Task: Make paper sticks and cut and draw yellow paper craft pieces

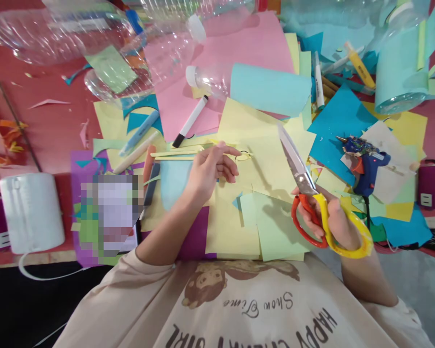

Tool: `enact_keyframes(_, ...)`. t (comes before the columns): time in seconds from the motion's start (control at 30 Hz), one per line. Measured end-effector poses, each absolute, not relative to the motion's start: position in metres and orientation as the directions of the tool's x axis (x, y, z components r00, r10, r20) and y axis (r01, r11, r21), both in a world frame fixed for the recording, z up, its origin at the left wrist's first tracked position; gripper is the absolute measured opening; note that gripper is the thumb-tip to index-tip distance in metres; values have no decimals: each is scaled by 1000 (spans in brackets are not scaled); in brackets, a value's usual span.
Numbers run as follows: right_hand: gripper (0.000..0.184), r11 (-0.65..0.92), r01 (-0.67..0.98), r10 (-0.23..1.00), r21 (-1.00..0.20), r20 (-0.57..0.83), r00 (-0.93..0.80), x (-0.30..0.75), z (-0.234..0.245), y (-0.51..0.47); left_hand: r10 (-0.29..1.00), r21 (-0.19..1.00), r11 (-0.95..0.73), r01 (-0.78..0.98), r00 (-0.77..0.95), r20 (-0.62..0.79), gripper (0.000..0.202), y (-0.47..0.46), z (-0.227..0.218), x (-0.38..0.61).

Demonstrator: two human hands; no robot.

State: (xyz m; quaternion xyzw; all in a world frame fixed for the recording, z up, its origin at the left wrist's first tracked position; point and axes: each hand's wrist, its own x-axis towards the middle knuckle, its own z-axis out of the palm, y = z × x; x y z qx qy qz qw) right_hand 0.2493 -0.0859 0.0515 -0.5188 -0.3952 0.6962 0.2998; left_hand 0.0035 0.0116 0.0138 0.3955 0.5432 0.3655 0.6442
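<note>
My right hand grips a pair of scissors by their orange and yellow handles, the closed blades pointing up and away over yellow paper. My left hand rests on the yellow paper with its fingers curled, the index finger stretched toward a small drawn or cut shape and thin yellow paper strips. Whether it pinches anything is unclear. Light green paper pieces lie between the two hands.
Coloured sheets cover the red table. Clear plastic bottles lie at the back, one wrapped in light blue paper. A black-tipped marker, more pens, a blue glue gun and a white roll are around.
</note>
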Motion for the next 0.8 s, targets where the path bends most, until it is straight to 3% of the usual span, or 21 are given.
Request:
enact_keyframes(0.07, 75, -532, -36, 820, -846, -504, -272, 252, 54, -84, 936, 944, 327, 39, 121, -329, 34, 10, 14, 3)
enact_keyframes(0.13, 80, -572, -64, 797, -818, -535, -281, 256, 56, -83, 982, 968, 137, 209, 101, -161, 20, 8, 12, 3)
enact_keyframes(0.2, 85, -603, -83, 774, -793, -558, -299, 259, 56, -83, 989, 891, -99, 444, 145, 37, 12, 6, 7, 3)
enact_keyframes(0.27, 88, -614, -102, 765, -783, -557, -322, 263, 55, -82, 960, 725, -272, 633, 231, 158, 17, 5, 0, 4)
enact_keyframes(0.33, 88, -618, -117, 757, -777, -548, -355, 265, 53, -81, 944, 594, -328, 735, 275, 182, 22, 5, -7, 5)
enact_keyframes(0.4, 86, -625, -124, 747, -771, -544, -381, 266, 50, -81, 939, 534, -345, 772, 289, 187, 14, 6, -11, 5)
enact_keyframes(0.63, 88, -633, -87, 741, -770, -569, -357, 262, 47, -79, 855, 601, -504, 620, 454, 249, 21, 4, -7, 5)
enact_keyframes(0.8, 91, -640, -78, 734, -765, -577, -359, 267, 42, -81, 923, 487, -385, 784, 335, 191, 38, 3, -10, 6)
